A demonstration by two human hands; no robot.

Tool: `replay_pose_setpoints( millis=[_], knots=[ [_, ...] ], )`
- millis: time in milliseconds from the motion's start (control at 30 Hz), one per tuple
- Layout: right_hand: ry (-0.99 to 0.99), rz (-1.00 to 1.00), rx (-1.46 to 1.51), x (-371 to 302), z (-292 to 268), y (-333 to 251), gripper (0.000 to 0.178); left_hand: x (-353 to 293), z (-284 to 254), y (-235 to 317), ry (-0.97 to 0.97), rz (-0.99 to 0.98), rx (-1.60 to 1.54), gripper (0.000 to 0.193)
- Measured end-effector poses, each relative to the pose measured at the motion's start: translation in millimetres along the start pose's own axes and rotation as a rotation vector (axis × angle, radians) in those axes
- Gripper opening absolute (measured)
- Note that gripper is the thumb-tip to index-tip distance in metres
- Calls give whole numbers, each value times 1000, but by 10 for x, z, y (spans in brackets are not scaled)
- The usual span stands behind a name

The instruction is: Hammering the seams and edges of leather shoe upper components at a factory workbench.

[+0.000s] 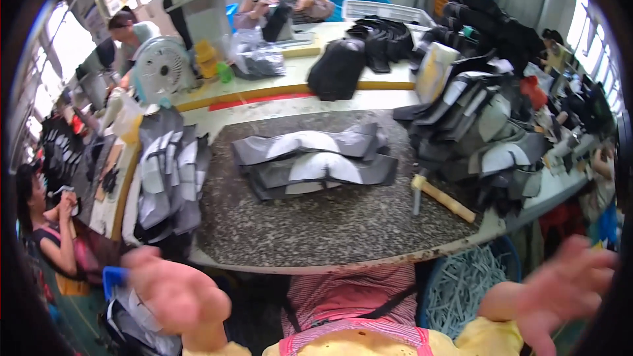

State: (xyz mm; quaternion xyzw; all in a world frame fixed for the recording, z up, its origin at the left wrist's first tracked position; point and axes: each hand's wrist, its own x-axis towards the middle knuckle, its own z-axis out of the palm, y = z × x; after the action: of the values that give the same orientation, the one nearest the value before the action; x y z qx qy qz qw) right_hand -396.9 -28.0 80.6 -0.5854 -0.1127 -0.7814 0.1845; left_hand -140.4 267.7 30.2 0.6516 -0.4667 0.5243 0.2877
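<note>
Both hands are raised in the air off the near edge of the work table, and neither touches the pieces on it. My left hand (177,293) is at the lower left, smeared by motion, so its fingers are hard to read. Out at the lower right, my right hand (560,293) has its fingers spread and holds nothing. Two grey and white curved fabric pieces, the far one (306,142) and the near one (323,173), lie overlapping on the dark speckled board (297,234). A hammer with a wooden handle (448,201) rests to their right.
Stacks of similar pieces flank the board, at left (168,178) and right (501,138). Below the right edge stands a blue bin (432,283) of pale strips. A fan (161,69) and black pieces (336,69) are farther back. Other people sit around.
</note>
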Motion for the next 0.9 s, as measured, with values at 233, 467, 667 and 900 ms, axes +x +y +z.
replay_pose_setpoints(
  millis=[233, 467, 667, 900],
  knots=[
    [-1477, 1513, -169, -2545, -1459, -262, 28, -3447, -703, 1103, -1162, -1456, -504, 69],
    [-925, 2059, -548, -3521, -2901, -1481, 35, -3958, -44, 976, -1214, -1400, -806, 64],
    [-1016, 2100, -718, -3313, -2778, -1920, 35, -4186, 32, 636, -1330, -1355, -978, 59],
    [-816, 2330, -882, -3507, -1807, -3140, 36, -4216, 494, -576, -1705, -1074, -1145, 53]
  ],
)
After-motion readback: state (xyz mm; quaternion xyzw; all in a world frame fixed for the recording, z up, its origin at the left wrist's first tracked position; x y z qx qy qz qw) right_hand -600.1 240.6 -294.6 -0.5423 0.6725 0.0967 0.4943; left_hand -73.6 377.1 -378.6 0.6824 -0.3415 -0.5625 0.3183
